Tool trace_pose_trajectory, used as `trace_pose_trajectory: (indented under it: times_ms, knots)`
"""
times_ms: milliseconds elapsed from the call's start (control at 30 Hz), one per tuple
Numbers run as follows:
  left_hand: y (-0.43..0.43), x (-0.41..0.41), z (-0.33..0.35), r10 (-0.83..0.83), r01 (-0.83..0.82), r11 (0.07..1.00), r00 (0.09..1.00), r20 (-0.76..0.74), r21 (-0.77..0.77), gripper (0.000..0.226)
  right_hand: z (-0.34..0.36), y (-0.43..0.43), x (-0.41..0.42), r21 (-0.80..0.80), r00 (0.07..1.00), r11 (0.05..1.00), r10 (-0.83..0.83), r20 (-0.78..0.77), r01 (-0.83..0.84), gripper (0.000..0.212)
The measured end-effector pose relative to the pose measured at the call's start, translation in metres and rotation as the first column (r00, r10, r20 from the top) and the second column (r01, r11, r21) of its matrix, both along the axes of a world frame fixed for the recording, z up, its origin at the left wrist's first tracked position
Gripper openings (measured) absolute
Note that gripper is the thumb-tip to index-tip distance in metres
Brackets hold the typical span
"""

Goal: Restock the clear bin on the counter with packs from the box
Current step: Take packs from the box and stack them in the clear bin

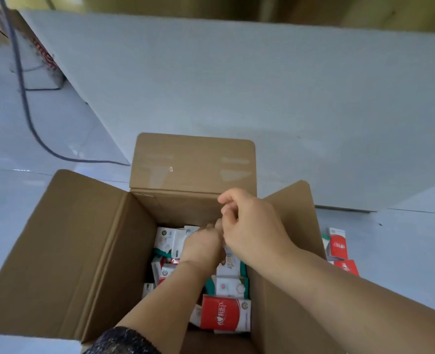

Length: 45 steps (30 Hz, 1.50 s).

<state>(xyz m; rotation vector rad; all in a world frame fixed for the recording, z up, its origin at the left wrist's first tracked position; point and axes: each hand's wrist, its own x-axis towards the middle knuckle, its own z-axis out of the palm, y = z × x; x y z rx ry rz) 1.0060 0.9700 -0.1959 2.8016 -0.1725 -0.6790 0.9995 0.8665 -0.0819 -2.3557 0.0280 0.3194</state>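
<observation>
Sleeve (124, 339): dark speckled cuff on my left forearm, nearer me than both hands.
Left hand (202, 245): reached down into the box (83, 251), back turned up. My fingers are buried among the packs, so I cannot tell whether they grip one.
Right hand (252, 226): just right of my left hand and higher, over the box's right side. The fingers are curled in with nothing seen between them.
Box: brown cardboard, open, all around my hands, with flaps spread left and right and the far flap (193, 162) standing beyond my fingers.
Packs (165, 241): white, red and teal, jumbled on the box bottom under and around my left hand.
Red pack (224, 314): lies face up in the box below my right forearm, nearer me than both hands.
Loose packs (337, 244): red and white, on the floor outside the box, right of my right wrist.
Counter (236, 85): white panel well beyond my hands.
Cable (25, 98): grey, on the floor far left of my hands.
</observation>
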Motion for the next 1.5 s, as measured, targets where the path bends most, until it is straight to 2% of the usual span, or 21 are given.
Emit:
trace_pose_trajectory:
  times_ms: [100,200,367,467,567,667,733,833,967,1067,1167,1300,1400,1500]
  knots:
    - [0.018,-0.012,0.030,0.047,-0.042,0.995,0.997,0.058,-0.093,0.025,0.020,-0.003,-0.010,-0.011,1.000,1.000,0.002,-0.001,-0.002,0.026]
    - [0.038,-0.028,0.076,0.181,-0.164,0.963,0.982,0.060,-0.214,0.026,0.052,-0.004,-0.022,-0.043,1.000,0.999,0.018,0.022,-0.017,0.025]
    - [0.056,-0.050,0.181,0.341,-0.254,0.888,0.923,0.179,-0.383,0.032,0.137,-0.003,-0.044,-0.103,0.987,0.994,0.056,0.148,-0.040,0.025]
    - [0.057,-0.062,0.261,0.448,-0.274,0.808,0.860,0.244,-0.521,0.038,0.209,-0.003,-0.057,-0.140,0.959,0.987,0.109,0.262,-0.074,0.024]
    - [0.053,-0.072,0.349,0.556,-0.274,0.677,0.798,0.232,-0.683,0.034,0.294,-0.004,-0.069,-0.172,0.909,0.977,0.185,0.374,-0.127,0.028]
    - [0.044,-0.084,0.440,0.621,-0.288,0.566,0.765,0.170,-0.772,0.031,0.376,-0.011,-0.085,-0.222,0.853,0.963,0.244,0.461,-0.155,0.035]
    - [0.037,-0.096,0.498,0.655,-0.297,0.437,0.752,0.075,-0.849,0.028,0.425,-0.017,-0.097,-0.246,0.815,0.956,0.267,0.514,-0.159,0.038]
    - [0.027,-0.117,0.572,0.646,-0.316,0.257,0.759,-0.081,-0.913,0.010,0.490,-0.028,-0.115,-0.312,0.781,0.940,0.299,0.549,-0.140,0.047]
    - [0.017,-0.139,0.649,0.588,-0.364,0.138,0.779,-0.219,-0.921,0.018,0.556,-0.038,-0.130,-0.403,0.715,0.895,0.407,0.569,-0.190,0.064]
    - [0.007,-0.142,0.698,0.563,-0.399,0.058,0.770,-0.300,-0.915,0.018,0.599,-0.042,-0.126,-0.492,0.646,0.847,0.491,0.584,-0.198,0.063]
    - [-0.001,-0.135,0.740,0.540,-0.414,0.027,0.772,-0.335,-0.910,0.019,0.643,-0.045,-0.117,-0.500,0.647,0.844,0.493,0.581,-0.194,0.055]
    - [-0.009,-0.113,0.776,0.505,-0.398,0.028,0.797,-0.330,-0.917,0.020,0.687,-0.053,-0.092,-0.473,0.734,0.854,0.462,0.497,-0.217,0.050]
    - [-0.019,-0.091,0.794,0.448,-0.356,0.019,0.838,-0.310,-0.934,0.028,0.708,-0.063,-0.067,-0.438,0.758,0.874,0.430,0.490,-0.213,0.051]
    - [-0.025,-0.073,0.804,0.431,-0.292,0.033,0.867,-0.250,-0.956,0.024,0.725,-0.078,-0.040,-0.407,0.762,0.899,0.376,0.527,-0.162,0.055]
